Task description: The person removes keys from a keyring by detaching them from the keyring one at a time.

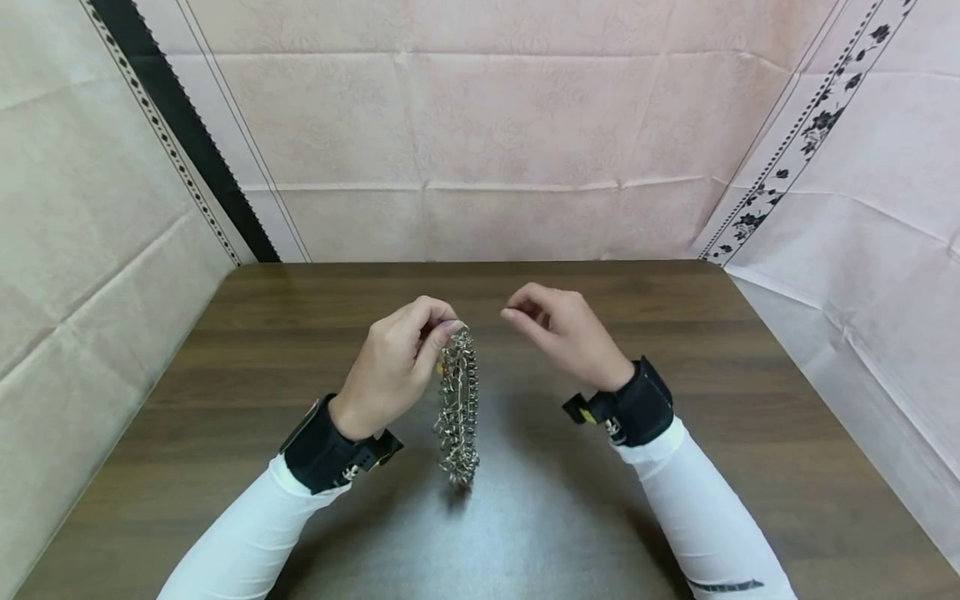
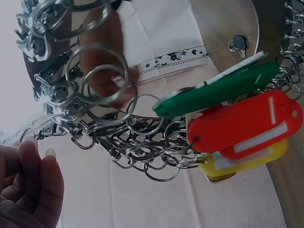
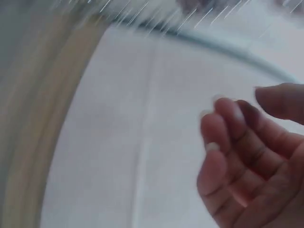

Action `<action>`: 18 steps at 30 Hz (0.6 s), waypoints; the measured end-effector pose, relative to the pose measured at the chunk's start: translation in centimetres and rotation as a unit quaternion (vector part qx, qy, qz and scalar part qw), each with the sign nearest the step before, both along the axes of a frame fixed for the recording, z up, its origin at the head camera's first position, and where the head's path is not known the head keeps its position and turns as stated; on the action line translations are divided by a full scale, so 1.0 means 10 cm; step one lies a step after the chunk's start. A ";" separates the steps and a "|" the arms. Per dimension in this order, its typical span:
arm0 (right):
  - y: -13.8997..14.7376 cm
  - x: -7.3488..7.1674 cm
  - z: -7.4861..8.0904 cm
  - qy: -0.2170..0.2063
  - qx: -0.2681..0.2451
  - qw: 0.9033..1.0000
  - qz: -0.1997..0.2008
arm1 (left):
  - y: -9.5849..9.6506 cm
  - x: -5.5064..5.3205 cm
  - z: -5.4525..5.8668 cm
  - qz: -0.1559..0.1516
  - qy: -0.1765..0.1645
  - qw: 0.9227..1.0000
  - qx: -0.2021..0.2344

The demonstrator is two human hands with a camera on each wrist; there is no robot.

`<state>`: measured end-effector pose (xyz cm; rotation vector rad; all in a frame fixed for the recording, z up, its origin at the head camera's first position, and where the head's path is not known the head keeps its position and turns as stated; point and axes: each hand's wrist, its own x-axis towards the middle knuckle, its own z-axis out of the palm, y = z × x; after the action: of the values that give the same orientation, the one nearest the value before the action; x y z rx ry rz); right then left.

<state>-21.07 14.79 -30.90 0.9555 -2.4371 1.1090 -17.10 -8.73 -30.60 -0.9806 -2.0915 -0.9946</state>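
My left hand (image 1: 401, 358) pinches the top of a long bunch of metal key rings (image 1: 459, 408), which hangs above the table. Up close in the left wrist view, the bunch shows split rings and small clasps. A green key tag (image 2: 218, 90), a red key tag (image 2: 244, 126) and a yellow key tag (image 2: 247, 159) hang among the rings. To the right of the bunch, my right hand (image 1: 566, 329) is raised over the table, apart from it. Its fingers (image 3: 216, 173) are loosely bent and hold nothing; the thumb stands off from them.
Below lies a brown wooden table (image 1: 300, 333). Pale cloths (image 1: 525, 125) surround its back and sides, the right one with a floral border (image 1: 817, 125). In the left wrist view a dark-headed key (image 2: 240, 43) on a ring lies on the wood.
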 end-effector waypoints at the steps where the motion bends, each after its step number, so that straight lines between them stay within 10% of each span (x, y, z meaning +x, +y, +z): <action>1: -0.06 0.08 0.04 0.003 -0.014 1.000 0.025 | 0.00 0.01 0.00 -0.003 -0.004 1.000 0.001; 7: -0.26 0.37 0.10 -0.003 -0.061 0.993 0.102 | 0.03 0.05 -0.02 -0.026 -0.030 0.999 -0.002; 18: -0.29 0.42 0.08 -0.054 -0.105 0.980 0.161 | 0.05 0.10 -0.01 -0.065 -0.055 0.996 0.007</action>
<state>-16.87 11.91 -30.09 1.2796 -2.2365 1.5288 -16.14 -8.22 -30.67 -1.0899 -2.1285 -1.1497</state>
